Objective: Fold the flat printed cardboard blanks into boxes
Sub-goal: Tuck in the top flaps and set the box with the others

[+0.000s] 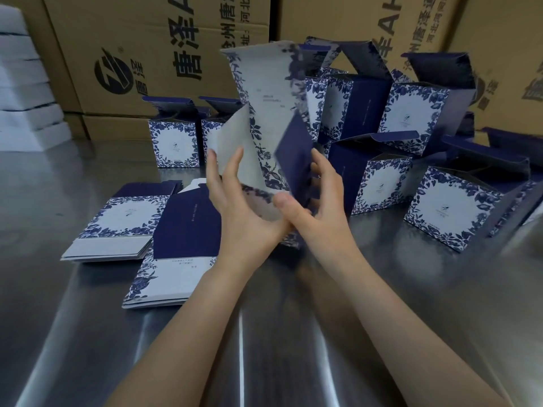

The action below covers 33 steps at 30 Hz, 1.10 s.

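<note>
**While both hands are working it, one blank is opening into a box**

Where the forearms are meeting over the steel table (pixel 58 304), the left hand (pixel 238 210) is pressing straight, slightly spread fingers against a pale flap (pixel 232 142). The right hand (pixel 323 198) is pinching a dark blue panel (pixel 293 154) between thumb and curled fingers. Between them the blank (pixel 264 92) is standing upright and blurred. Its long axis is running up and away from the fingertips, so its lower flaps are lying right at both palms, and closing the bottom looks like the next job. Just left, piles of flat blanks (pixel 117 224) are lying on the table. Farther back, folded boxes (pixel 173 142) are standing with lids open, before brown cartons (pixel 147 54)
</note>
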Tool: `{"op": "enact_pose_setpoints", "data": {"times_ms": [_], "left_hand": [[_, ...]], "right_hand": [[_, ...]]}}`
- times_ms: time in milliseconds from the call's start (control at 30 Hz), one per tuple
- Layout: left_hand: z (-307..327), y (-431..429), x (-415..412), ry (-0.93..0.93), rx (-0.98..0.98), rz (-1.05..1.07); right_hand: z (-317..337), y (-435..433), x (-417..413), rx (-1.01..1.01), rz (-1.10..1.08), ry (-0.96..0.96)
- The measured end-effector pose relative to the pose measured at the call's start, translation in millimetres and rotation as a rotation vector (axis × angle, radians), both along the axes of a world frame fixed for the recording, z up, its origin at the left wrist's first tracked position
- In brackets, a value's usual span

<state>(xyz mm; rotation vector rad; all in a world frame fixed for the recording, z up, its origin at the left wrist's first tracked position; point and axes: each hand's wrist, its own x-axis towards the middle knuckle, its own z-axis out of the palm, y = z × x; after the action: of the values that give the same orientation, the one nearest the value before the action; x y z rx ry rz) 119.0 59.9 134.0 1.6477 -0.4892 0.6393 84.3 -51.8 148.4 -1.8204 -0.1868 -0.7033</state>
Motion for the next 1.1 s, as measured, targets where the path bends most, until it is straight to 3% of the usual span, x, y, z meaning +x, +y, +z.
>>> {"op": "enact_pose_setpoints", "data": {"times_ms": [100, 167, 333, 500, 767, 933, 1100], "left_hand": [[-1.1, -2.5, -3.7, -0.067, -0.008, -0.083], [-0.6, -3.1, -5.7, -0.057, -0.117, -0.158], [11.4, -6.6, -11.6, 0.258, -0.456, -0.155], [10.0, -7.8, -6.6, 0.498, -0.378, -0.202], [2.6, -13.7, -9.1, 0.636, -0.416, -0.227], [-4.3, -18.4, -17.0, 0.551, -0.357, -0.156], [-13.7, -18.2, -11.8, 0.529, -0.336, -0.092]], "right_hand": [[-0.3, -5.2, 3.5, 0.042, -0.048, -0.004], [0.5, -10.3, 7.0, 0.087, -0.09, -0.025], [-3.0, -17.5, 11.8, 0.096, -0.178, -0.094], [-8.4, -17.3, 11.5, 0.076, -0.171, -0.206], [-12.9, -14.2, 10.9, 0.108, -0.199, -0.18], [-7.3, -7.7, 7.5, 0.086, -0.268, -0.108], [0.8, 4.1, -2.6, -0.09, -0.354, -0.107]]}}
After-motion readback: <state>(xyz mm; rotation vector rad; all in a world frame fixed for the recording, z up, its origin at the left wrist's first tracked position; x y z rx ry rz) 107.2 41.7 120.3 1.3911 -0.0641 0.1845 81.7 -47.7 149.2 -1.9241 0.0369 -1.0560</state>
